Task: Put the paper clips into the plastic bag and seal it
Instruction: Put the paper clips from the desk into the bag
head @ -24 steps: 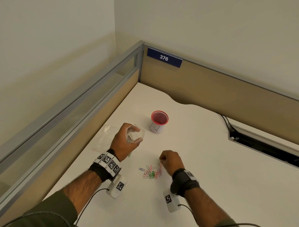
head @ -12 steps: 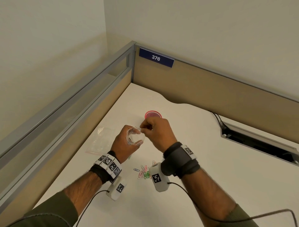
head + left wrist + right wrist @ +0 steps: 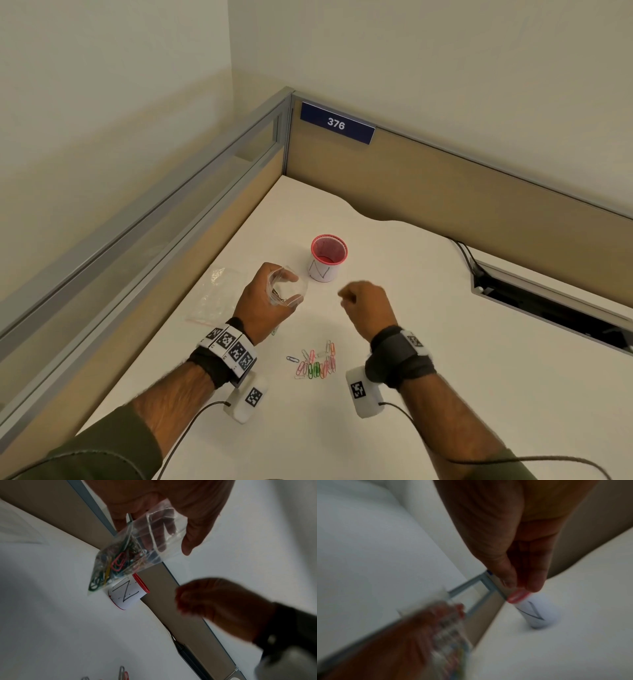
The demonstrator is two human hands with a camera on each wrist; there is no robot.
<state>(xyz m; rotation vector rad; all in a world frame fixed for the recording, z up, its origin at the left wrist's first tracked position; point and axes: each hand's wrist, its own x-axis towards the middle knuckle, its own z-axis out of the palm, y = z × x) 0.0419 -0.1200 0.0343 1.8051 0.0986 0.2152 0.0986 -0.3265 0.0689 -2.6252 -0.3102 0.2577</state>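
My left hand (image 3: 274, 291) holds a small clear plastic bag (image 3: 289, 286) above the white table, fingers curled round its open top. Several coloured paper clips (image 3: 116, 563) lie bunched in the bag's (image 3: 154, 534) lower corner. My right hand (image 3: 346, 299) hovers to the right of the bag, apart from it, blurred, fingers curled in with the thumb against the fingertips (image 3: 532, 582); I see nothing in it. A loose pile of paper clips (image 3: 317, 363) lies on the table between my wrists.
A white cup with a red rim (image 3: 329, 258) stands just behind the hands. More clear bags (image 3: 219, 294) lie flat by the left partition. A cable slot (image 3: 548, 305) opens in the table at the right.
One second ago my right hand was at the clip pile, then at the bag's mouth; now it has drawn back to the right. The left hand and bag have barely moved.
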